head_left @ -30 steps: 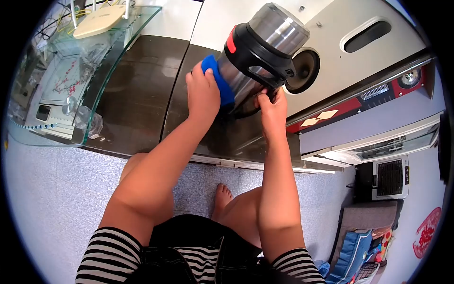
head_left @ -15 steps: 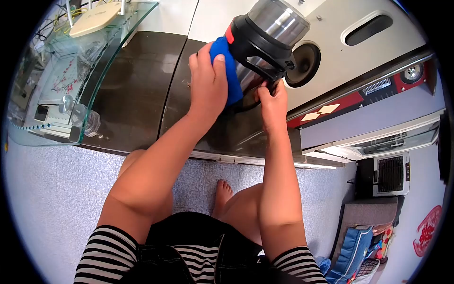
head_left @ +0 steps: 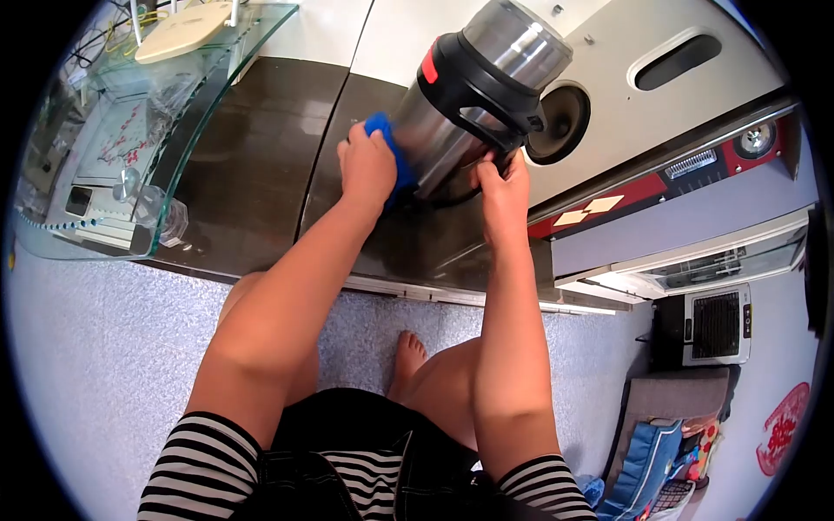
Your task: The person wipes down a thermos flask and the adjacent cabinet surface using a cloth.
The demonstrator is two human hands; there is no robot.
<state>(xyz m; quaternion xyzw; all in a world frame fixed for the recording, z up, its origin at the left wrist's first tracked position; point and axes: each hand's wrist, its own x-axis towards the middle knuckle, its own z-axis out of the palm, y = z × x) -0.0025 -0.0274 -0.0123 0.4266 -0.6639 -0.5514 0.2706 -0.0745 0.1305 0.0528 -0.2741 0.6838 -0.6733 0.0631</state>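
A large steel vacuum flask with a black collar, black handle and red patch stands over the dark cabinet top, its steel lid toward the top of the view. My right hand is closed around the lower part of the flask's black handle. On the flask's left side, my left hand grips a blue cloth and presses it near the base. The palm side of the left hand is hidden behind its back.
Left of the flask is a glass shelf carrying a white router. A clear glass is near the shelf's corner. To the right stands a large speaker beside a red panel.
My left hand and the blue cloth have slid down the flask's side toward its base. My right hand keeps its hold on the handle.
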